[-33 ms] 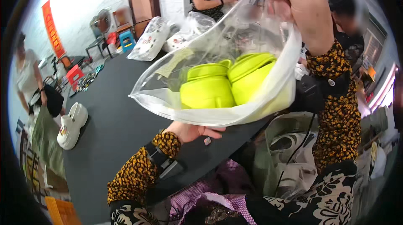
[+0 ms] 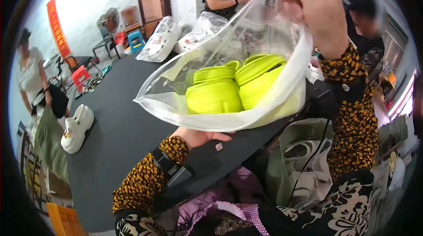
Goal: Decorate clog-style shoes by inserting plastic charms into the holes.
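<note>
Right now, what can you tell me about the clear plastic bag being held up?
The clear plastic bag looks thin, glossy and crinkled. It hangs over the dark table, its top pinched by the right hand, while the left hand supports it from underneath. Inside lie two neon yellow-green clogs side by side. Its lower edge sags in a curve.

Both hands (image 2: 308, 11) hold bag (image 2: 211, 55) w/ yellow shoes (image 2: 233, 88).

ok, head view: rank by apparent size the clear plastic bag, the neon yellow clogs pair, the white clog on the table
1. clear plastic bag, largest.
2. neon yellow clogs, inside the bag.
3. white clog, smallest, but it lies farther from the camera, so its real size against one yellow clog is unsure.
</note>
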`<state>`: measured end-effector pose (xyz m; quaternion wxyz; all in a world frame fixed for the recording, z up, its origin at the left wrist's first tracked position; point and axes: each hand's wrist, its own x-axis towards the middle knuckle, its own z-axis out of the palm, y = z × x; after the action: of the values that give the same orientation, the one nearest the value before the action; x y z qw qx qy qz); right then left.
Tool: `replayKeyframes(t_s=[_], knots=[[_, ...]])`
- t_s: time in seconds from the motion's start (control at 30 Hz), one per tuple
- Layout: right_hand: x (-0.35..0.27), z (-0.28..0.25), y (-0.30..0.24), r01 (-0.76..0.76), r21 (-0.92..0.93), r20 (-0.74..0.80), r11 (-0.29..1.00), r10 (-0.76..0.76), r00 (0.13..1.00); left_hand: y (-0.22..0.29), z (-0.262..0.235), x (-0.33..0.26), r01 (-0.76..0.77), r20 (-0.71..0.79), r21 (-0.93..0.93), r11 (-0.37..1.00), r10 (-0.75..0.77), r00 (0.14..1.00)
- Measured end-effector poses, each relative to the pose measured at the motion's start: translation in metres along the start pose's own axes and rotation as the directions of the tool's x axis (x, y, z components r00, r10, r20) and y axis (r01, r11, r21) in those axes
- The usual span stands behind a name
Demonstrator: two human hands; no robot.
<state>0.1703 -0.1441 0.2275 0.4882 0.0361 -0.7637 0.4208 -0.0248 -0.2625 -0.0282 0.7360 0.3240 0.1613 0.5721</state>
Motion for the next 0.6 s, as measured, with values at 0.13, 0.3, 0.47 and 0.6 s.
replayKeyframes(t_s=[0.13,0.3,0.47,0.6], knots=[[0.001,0.021,0.018,0.015,0.208,0.183,0.978,-0.053,0.982,0.011,0.011,-0.022,-0.112,-0.191,0.688,0.717,0.328,0.925],[-0.001,0.048,0.037,0.214,0.235,0.255,0.948,-0.272,0.928,0.02,0.014,-0.085,-0.332,-0.287,0.569,0.753,0.56,0.777],[-0.003,0.062,0.027,0.164,0.124,0.256,0.979,-0.191,0.948,0.011,0.039,-0.188,-0.545,-0.392,0.486,0.683,0.728,0.563],[0.003,0.069,0.073,0.133,0.253,0.252,0.958,-0.198,0.947,0.018,0.08,-0.175,-0.712,-0.623,0.365,0.6,0.725,0.292]])
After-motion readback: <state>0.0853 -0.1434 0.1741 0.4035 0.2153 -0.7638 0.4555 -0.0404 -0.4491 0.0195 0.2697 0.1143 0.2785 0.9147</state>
